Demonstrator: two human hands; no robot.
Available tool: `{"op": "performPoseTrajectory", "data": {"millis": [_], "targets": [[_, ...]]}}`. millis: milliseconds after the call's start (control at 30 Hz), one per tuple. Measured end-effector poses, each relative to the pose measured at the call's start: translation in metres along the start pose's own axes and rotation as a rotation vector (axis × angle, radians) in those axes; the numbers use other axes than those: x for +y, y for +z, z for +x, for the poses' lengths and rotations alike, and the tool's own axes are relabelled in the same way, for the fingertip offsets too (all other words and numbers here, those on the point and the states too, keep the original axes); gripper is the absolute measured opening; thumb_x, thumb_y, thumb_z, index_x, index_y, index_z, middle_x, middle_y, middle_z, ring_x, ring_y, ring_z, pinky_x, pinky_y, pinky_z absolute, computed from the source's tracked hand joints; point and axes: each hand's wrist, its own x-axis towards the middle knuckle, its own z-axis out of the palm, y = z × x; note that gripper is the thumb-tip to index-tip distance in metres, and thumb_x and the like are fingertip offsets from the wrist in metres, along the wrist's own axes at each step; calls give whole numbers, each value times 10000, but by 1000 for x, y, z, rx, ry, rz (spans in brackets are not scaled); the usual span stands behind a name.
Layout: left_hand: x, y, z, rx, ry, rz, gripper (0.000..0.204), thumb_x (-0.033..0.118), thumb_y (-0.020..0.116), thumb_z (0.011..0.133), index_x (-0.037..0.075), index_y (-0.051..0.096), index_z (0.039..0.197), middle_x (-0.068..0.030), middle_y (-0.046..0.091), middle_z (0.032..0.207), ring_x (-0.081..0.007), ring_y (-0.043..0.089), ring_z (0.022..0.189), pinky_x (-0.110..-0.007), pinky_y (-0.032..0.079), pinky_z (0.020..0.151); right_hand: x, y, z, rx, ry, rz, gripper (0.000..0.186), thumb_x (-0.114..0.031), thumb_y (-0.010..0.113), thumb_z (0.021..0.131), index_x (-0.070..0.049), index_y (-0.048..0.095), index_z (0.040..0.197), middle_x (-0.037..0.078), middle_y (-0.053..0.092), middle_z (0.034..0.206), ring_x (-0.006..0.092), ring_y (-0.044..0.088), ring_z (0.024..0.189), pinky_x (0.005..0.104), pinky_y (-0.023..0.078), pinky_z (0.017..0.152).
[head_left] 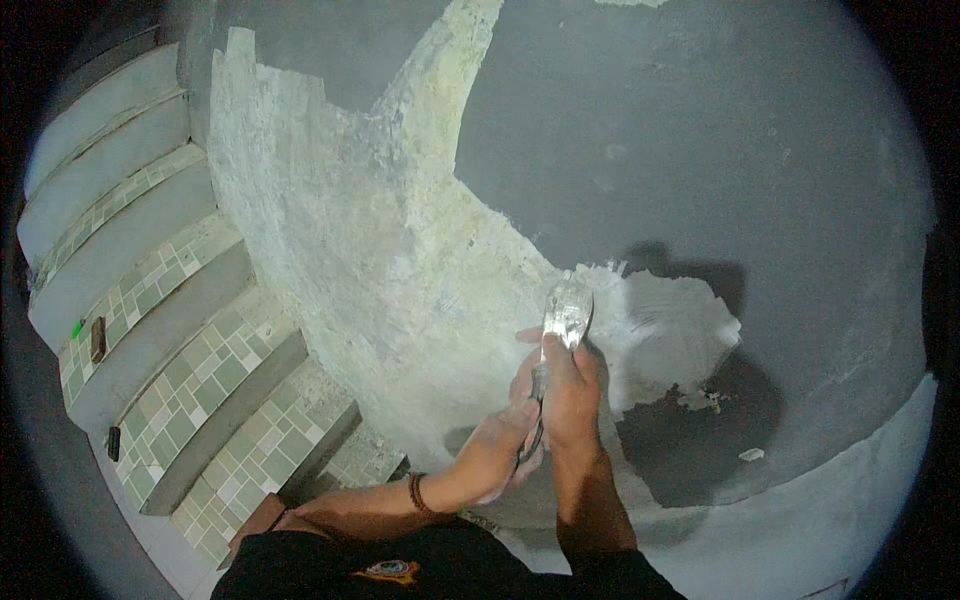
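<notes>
Your hands (573, 398) are clamped together on the putty knife (568, 308), which could gouge the wall (330, 180) if pushed too steeply

Tiled staircase (275, 440) at left. Brown block (98, 340) beside small green item (78, 328) on one tread (160, 281); black object (114, 444) one tread nearer.
</notes>
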Motion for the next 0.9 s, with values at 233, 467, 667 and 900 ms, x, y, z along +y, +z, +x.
{"op": "performPoseTrajectory", "data": {"millis": [233,467,667,900], "targets": [[6,-2,0,2,57,77,445,446,373,1071,71,533,894,-1,430,638,-116,403,464,-265,302,430,-1,4,4,-23,-77,16,293,-194,459,1008,38,637,999,45,550,579,145,527,478,301,433,458],[12,-1,-3,4,5,153,460,443,360,1075,61,534,889,-7,459,632,-114,401,470,-265,310,440,-5,6,3,-62,-120,110,286,-202,473,992,32,636,979,52,548,572,155,509,458,310,426,443],[16,3,-3,50,-10,125,425,430,370,1076,79,531,898,5,461,622,-109,412,486,-257,323,452,-10,8,5,-1,-55,22,289,-202,470,999,39,630,981,51,537,560,155,506,448,311,425,433],[17,-3,2,29,-21,257,462,439,350,1076,69,549,882,1,451,609,-114,410,487,-270,331,462,-15,15,5,80,6,-14,282,-192,472,981,36,637,981,44,525,569,159,504,456,315,432,451]]}}
